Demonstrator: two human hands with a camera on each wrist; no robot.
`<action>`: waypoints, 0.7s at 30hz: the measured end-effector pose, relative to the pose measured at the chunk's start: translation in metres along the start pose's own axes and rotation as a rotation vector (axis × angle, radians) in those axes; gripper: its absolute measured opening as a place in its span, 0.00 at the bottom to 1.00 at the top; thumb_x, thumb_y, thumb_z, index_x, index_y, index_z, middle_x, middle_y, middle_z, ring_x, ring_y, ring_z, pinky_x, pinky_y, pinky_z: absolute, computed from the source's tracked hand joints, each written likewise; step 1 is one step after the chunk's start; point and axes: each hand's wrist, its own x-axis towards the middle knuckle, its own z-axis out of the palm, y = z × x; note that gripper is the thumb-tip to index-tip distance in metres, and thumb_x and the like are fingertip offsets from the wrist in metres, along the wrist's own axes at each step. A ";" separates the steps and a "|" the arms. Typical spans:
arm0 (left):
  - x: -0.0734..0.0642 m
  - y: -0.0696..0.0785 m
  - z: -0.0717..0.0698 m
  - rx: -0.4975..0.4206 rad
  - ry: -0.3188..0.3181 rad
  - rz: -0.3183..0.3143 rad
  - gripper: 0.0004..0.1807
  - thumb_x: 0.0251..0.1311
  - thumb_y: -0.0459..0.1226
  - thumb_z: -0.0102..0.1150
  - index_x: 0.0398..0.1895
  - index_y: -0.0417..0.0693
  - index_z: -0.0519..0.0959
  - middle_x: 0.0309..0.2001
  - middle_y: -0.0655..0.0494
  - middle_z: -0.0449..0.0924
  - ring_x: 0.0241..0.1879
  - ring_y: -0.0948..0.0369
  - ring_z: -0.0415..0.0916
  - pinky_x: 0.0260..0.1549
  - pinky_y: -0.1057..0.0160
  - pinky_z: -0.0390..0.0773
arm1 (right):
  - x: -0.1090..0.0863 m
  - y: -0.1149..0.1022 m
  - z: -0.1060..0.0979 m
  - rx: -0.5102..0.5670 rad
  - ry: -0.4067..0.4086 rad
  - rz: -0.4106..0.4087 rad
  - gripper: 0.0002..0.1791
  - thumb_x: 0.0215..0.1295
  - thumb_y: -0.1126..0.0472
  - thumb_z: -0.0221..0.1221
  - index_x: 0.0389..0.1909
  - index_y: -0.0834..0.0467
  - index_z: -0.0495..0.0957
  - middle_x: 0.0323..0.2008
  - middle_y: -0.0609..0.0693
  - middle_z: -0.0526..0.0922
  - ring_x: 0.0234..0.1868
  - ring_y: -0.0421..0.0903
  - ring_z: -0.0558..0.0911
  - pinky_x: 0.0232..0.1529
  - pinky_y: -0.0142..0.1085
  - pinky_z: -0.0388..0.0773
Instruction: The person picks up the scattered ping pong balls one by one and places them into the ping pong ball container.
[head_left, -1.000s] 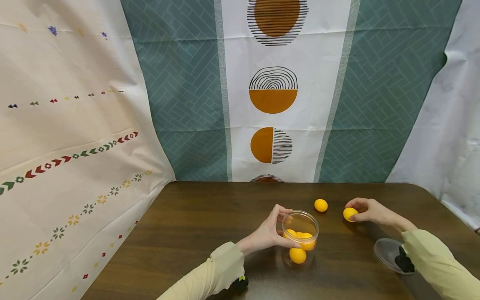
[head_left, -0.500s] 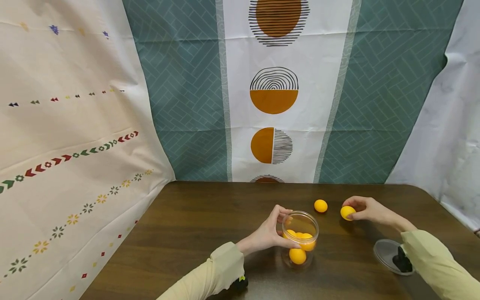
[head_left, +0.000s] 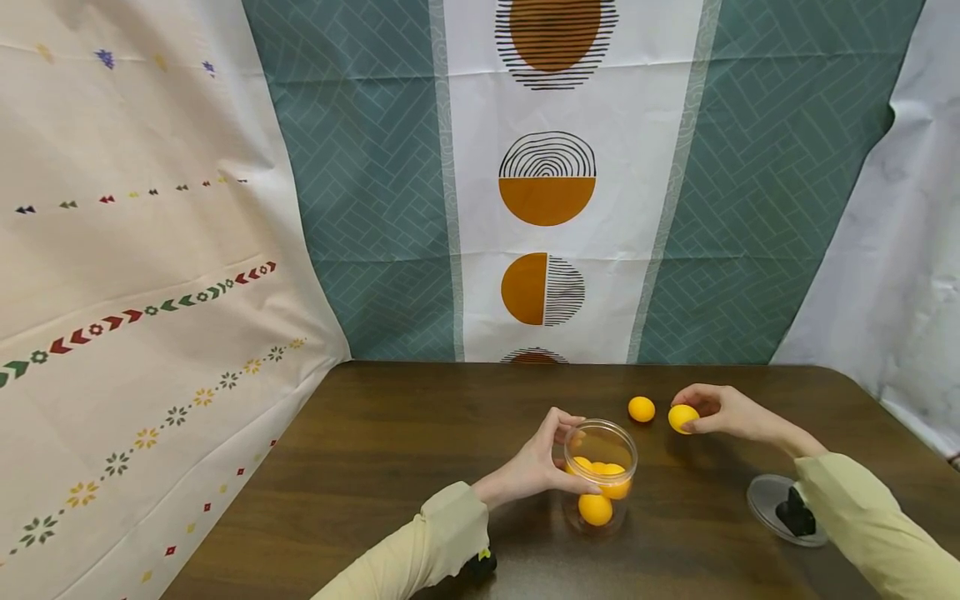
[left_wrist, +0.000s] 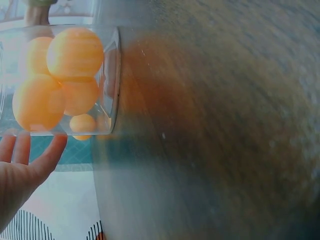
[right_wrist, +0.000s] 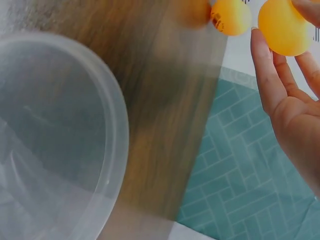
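My left hand [head_left: 534,467] grips a clear, open-topped plastic jar [head_left: 602,433] from its left side, thumb in front and fingers behind. Several orange ping-pong balls [left_wrist: 75,54] lie in the jar; the left wrist view shows them through its wall. Between the thumb and fingers of my right hand [head_left: 729,412] is another ping-pong ball [head_left: 682,418], pinched just above the table to the right of the jar. One more loose ball [head_left: 641,409] rests on the table behind the jar, close to the left of the held one; printing shows on it in the right wrist view.
A round translucent lid [head_left: 772,508] lies on the brown wooden table [head_left: 420,417] beneath my right forearm, partly covered by a black wrist device [head_left: 797,512]. A patterned cloth [head_left: 390,208] hangs behind the far table edge, with a cream one [head_left: 187,350] on the left.
My right hand has moved left with its ping-pong ball, toward the jar and the loose ball. The left hand and the jar have stayed in place.
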 end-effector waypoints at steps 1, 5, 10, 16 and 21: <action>0.000 0.000 0.000 0.000 -0.001 0.001 0.35 0.45 0.40 0.70 0.52 0.64 0.58 0.49 0.59 0.62 0.49 0.61 0.61 0.39 0.64 0.72 | 0.001 -0.001 0.000 -0.001 -0.002 -0.004 0.17 0.54 0.70 0.61 0.44 0.69 0.71 0.37 0.59 0.78 0.33 0.45 0.76 0.34 0.34 0.75; 0.000 0.000 0.000 -0.004 -0.003 -0.003 0.35 0.45 0.40 0.70 0.52 0.64 0.57 0.49 0.60 0.62 0.49 0.60 0.61 0.39 0.64 0.72 | 0.004 -0.007 0.002 -0.003 -0.013 -0.018 0.17 0.55 0.69 0.61 0.45 0.68 0.71 0.39 0.58 0.77 0.35 0.45 0.76 0.35 0.33 0.74; 0.000 0.001 -0.001 -0.007 0.006 -0.005 0.35 0.45 0.40 0.70 0.52 0.63 0.58 0.49 0.59 0.62 0.51 0.53 0.61 0.39 0.64 0.72 | 0.009 -0.017 0.004 0.035 -0.028 -0.041 0.18 0.55 0.70 0.61 0.46 0.69 0.70 0.39 0.60 0.76 0.35 0.46 0.76 0.35 0.35 0.75; 0.000 0.002 0.000 -0.005 0.007 -0.022 0.35 0.45 0.40 0.69 0.52 0.64 0.58 0.49 0.60 0.62 0.50 0.58 0.61 0.40 0.64 0.72 | 0.011 -0.023 0.006 0.062 -0.050 -0.058 0.18 0.55 0.71 0.60 0.46 0.71 0.69 0.41 0.62 0.75 0.37 0.48 0.76 0.36 0.35 0.75; -0.001 0.002 0.000 0.000 0.008 -0.011 0.35 0.45 0.40 0.70 0.52 0.64 0.58 0.49 0.61 0.63 0.49 0.60 0.62 0.39 0.64 0.72 | 0.013 -0.028 0.009 0.066 -0.064 -0.043 0.18 0.56 0.69 0.60 0.47 0.70 0.69 0.43 0.61 0.75 0.40 0.48 0.76 0.41 0.35 0.74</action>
